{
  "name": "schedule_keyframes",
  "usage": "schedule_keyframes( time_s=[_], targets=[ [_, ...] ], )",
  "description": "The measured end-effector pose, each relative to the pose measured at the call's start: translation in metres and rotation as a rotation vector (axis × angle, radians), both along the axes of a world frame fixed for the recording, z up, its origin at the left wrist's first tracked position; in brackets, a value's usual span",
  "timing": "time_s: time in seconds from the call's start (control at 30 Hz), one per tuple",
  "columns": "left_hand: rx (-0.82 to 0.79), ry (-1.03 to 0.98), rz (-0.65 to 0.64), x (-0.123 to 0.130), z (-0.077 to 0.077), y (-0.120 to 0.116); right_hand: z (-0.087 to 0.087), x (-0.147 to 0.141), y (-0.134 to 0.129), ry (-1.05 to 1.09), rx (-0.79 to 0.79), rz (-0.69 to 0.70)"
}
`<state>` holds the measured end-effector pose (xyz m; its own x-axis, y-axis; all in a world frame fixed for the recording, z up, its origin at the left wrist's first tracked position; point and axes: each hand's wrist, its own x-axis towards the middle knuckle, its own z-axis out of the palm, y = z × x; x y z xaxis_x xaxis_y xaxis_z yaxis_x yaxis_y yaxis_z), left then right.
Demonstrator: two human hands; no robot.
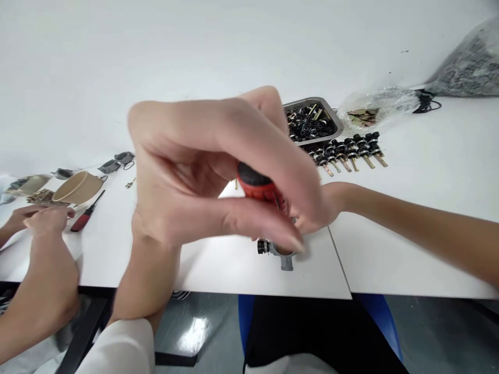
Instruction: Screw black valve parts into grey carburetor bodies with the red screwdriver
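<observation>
Close to the camera, my left hand [218, 135] is curled around the red and black handle of a screwdriver [256, 184]. The shaft and tip are hidden behind my fingers. Below and behind it, my right hand [317, 205] reaches in from the right and grips a grey ring-shaped housing [287, 264] at the table; most of its fingers are covered by my left hand. A black knob-like piece [263, 246] sticks out of the housing's left side.
A metal tray [338, 126] holds black parts, with rows of black parts with brass-coloured stems [353, 150] before it. Plastic bags [468, 67] lie at right. Leftward are grey housings [110, 166], a beige bowl [80, 188], another screwdriver [86, 214] and a co-worker's hands [49, 217].
</observation>
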<state>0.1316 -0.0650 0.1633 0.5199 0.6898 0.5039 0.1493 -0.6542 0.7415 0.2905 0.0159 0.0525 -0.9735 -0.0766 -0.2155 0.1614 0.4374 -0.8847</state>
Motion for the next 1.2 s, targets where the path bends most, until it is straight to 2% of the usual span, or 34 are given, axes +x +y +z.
schedule_keyframes(
  time_s=[0.13, 0.23, 0.37, 0.43, 0.5, 0.63, 0.67, 0.7, 0.77, 0.8, 0.83, 0.93, 1.0, 1.2],
  targets=[
    [0.127, 0.021, -0.093, -0.009, -0.004, 0.003, -0.001, 0.0, 0.0, 0.042, 0.003, 0.017],
    [0.107, 0.068, -0.083, -0.002, 0.0, 0.004, 0.002, 0.001, -0.001, 0.026, 0.014, 0.018],
    [0.231, 0.006, -0.066, 0.009, -0.003, 0.004, 0.007, 0.001, -0.003, 0.052, 0.024, -0.023],
    [0.2, -0.013, -0.006, 0.009, -0.006, 0.003, 0.007, 0.001, -0.003, 0.083, 0.046, -0.013],
    [0.114, 0.019, -0.006, 0.008, -0.006, 0.001, 0.004, 0.0, -0.001, 0.09, 0.051, 0.015],
    [0.048, 0.047, -0.204, 0.014, -0.001, 0.005, 0.0, -0.002, 0.001, 0.072, 0.021, 0.021],
    [0.01, 0.061, -0.192, 0.016, -0.001, 0.005, 0.0, -0.002, 0.001, 0.069, 0.018, 0.007],
    [-0.06, 0.085, -0.124, 0.017, -0.001, 0.005, 0.0, -0.002, 0.001, 0.069, 0.016, -0.007],
    [-0.22, 0.109, 0.13, 0.017, -0.002, 0.002, 0.003, -0.001, -0.001, 0.077, 0.016, -0.023],
    [-0.247, 0.104, 0.192, 0.015, -0.002, 0.0, 0.004, 0.0, -0.001, 0.084, 0.016, -0.017],
    [-0.204, 0.066, 0.163, 0.014, -0.002, -0.001, 0.004, 0.0, -0.001, 0.087, 0.016, -0.008],
    [0.061, -0.021, -0.118, 0.011, 0.0, -0.002, 0.004, 0.0, -0.001, 0.073, 0.028, 0.019],
    [0.113, -0.036, -0.18, 0.008, -0.001, 0.001, 0.001, 0.0, 0.001, 0.05, 0.027, 0.036],
    [-0.081, 0.004, 0.082, -0.017, -0.016, 0.01, -0.004, -0.002, 0.001, 0.059, 0.002, 0.029]
  ],
)
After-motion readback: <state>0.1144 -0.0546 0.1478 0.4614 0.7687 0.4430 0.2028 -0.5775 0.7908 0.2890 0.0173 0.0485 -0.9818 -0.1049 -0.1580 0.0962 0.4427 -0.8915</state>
